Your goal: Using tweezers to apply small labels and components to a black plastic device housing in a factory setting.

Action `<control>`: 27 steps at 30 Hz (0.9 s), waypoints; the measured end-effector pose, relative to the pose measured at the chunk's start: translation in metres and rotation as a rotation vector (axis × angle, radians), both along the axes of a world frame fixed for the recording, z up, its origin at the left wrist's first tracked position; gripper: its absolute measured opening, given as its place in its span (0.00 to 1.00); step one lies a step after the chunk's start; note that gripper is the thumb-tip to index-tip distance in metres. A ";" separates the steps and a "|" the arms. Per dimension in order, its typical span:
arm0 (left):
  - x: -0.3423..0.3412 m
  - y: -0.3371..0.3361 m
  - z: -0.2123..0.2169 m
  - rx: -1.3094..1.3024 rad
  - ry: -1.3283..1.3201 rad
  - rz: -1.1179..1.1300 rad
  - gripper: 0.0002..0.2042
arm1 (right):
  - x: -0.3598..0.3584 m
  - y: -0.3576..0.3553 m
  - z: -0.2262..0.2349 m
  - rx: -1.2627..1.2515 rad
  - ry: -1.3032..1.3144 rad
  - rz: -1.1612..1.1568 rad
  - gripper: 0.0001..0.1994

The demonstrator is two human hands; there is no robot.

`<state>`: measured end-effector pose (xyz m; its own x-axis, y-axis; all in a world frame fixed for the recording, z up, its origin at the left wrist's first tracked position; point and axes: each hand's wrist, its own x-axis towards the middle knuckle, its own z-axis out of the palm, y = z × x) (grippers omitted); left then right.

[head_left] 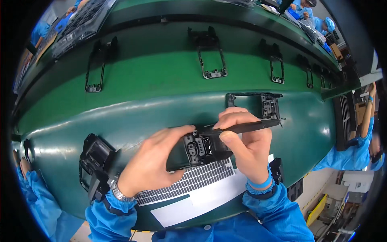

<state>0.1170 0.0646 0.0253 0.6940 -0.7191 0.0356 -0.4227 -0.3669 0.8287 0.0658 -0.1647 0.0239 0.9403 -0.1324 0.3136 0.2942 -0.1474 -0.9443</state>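
Pinching a tool, its long axis crosswise, the right hand sits just right of the housing on the worktop; the left hand, spread, is at its left edge.

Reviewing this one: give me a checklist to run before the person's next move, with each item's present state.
1. Tool in hand: ok, the right hand grips a slim dark tool.
2. Left hand at the black housing: ok, its index fingertip is at the upper left corner; firmness of hold, cannot tell.
3. Small piece held by the tool: cannot tell, too small to make out.
4. Sheet of dark rectangles fully uncovered: not ok, the left hand and white paper hide parts.
5. Spare black frame away from both hands: cannot tell, the right hand overlaps it in this view.
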 end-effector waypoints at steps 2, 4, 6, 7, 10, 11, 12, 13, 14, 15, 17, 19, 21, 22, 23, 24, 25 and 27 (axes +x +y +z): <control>-0.001 0.003 -0.011 -0.018 0.030 0.001 0.40 | 0.004 0.001 -0.005 -0.122 0.019 -0.008 0.08; -0.001 0.007 -0.017 -0.071 0.025 0.015 0.39 | 0.008 0.003 -0.009 -0.278 0.028 -0.018 0.07; -0.003 0.012 -0.020 -0.097 0.013 0.038 0.39 | 0.010 0.010 -0.013 -0.220 0.073 -0.002 0.07; -0.003 0.012 -0.025 -0.127 -0.005 0.043 0.39 | 0.010 0.011 -0.016 -0.168 0.116 -0.006 0.07; -0.002 0.012 -0.036 -0.183 0.007 0.045 0.39 | 0.008 0.010 -0.022 -0.151 0.134 0.015 0.07; -0.002 0.013 -0.037 -0.203 0.004 0.040 0.38 | 0.007 0.011 -0.021 -0.092 0.152 0.010 0.08; -0.002 0.013 -0.037 -0.209 0.012 0.048 0.38 | 0.007 0.011 -0.020 -0.083 0.154 0.023 0.08; -0.001 0.013 -0.038 -0.224 -0.025 0.054 0.38 | 0.007 0.013 -0.020 -0.087 0.162 0.030 0.08; -0.001 0.013 -0.037 -0.238 -0.062 0.060 0.37 | 0.007 0.014 -0.020 -0.086 0.162 0.040 0.08; -0.002 0.013 -0.037 -0.240 -0.056 0.066 0.37 | 0.007 0.015 -0.020 -0.084 0.161 0.048 0.08; -0.002 0.012 -0.036 -0.231 -0.067 0.081 0.37 | 0.008 0.015 -0.020 -0.162 0.169 0.063 0.09; -0.001 0.010 -0.037 -0.232 -0.054 0.084 0.37 | 0.008 0.013 -0.022 -0.203 0.186 0.047 0.09; -0.002 0.008 -0.037 -0.234 -0.043 0.086 0.37 | 0.008 0.011 -0.023 -0.211 0.187 0.047 0.09; -0.002 0.007 -0.036 -0.230 -0.035 0.089 0.37 | 0.008 0.010 -0.023 -0.215 0.185 0.045 0.09; -0.002 0.006 -0.036 -0.226 -0.027 0.091 0.37 | 0.008 0.009 -0.023 -0.215 0.187 0.046 0.09; -0.002 0.005 -0.036 -0.226 -0.026 0.092 0.37 | 0.008 0.008 -0.022 -0.214 0.192 0.046 0.09; -0.002 0.004 -0.035 -0.224 -0.027 0.094 0.37 | 0.008 0.008 -0.022 -0.212 0.196 0.045 0.09; -0.003 0.002 -0.034 -0.222 -0.029 0.096 0.37 | 0.008 0.006 -0.022 -0.195 0.198 0.046 0.09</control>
